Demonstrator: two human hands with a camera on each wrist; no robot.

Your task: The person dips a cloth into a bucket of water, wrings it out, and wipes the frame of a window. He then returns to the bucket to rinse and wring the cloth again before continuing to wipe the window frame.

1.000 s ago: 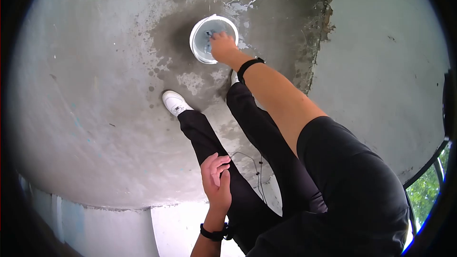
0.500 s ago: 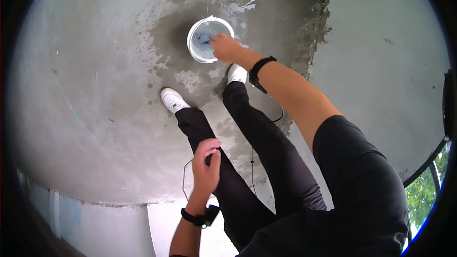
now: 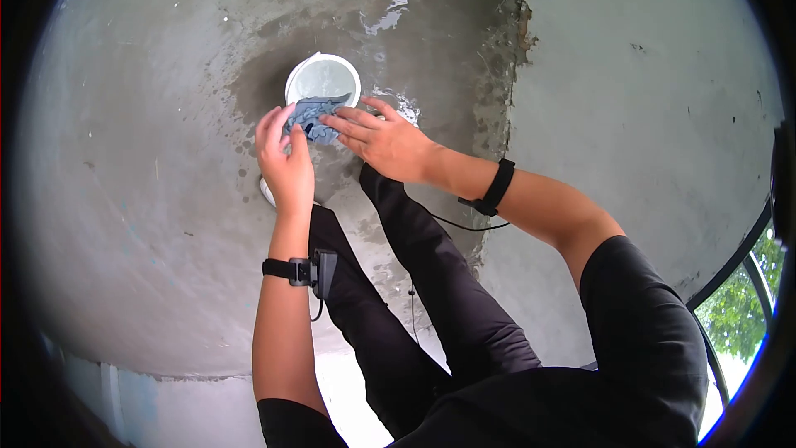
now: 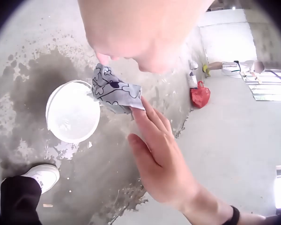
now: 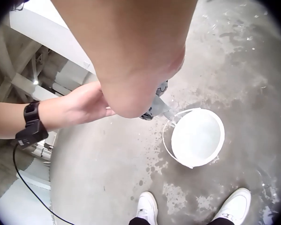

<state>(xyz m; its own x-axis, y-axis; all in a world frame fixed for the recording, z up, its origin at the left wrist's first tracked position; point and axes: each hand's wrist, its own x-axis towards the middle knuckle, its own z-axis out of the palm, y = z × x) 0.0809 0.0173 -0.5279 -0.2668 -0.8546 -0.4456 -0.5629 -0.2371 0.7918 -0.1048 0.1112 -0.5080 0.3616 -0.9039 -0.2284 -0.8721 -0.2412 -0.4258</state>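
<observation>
In the head view, a wet blue-grey patterned cloth (image 3: 317,120) is bunched between both hands at the near rim of a white bucket (image 3: 288,87) of water. My left hand (image 3: 286,170) grips its left side, the thumb in front. My right hand (image 3: 390,149) touches the right side with its fingertips. Seen from the left wrist, the right hand (image 4: 166,171) has straight fingers against a lower corner of the cloth (image 4: 117,91), its thumb apart. In the right wrist view, the nearer hand hides most of the cloth (image 5: 154,110), beside the bucket (image 5: 221,136).
Wet concrete floor (image 3: 166,224) surrounds the bucket, with a ragged edge on the right. White shoes (image 5: 147,206) stand near the bucket. A cable (image 3: 464,226) hangs by the right wrist. Farther off are a red bag (image 4: 200,95) and another person (image 4: 234,67).
My right hand has left the bucket's inside, bringing the cloth up over the near rim. My left hand has moved forward from beside the leg and taken hold of the cloth.
</observation>
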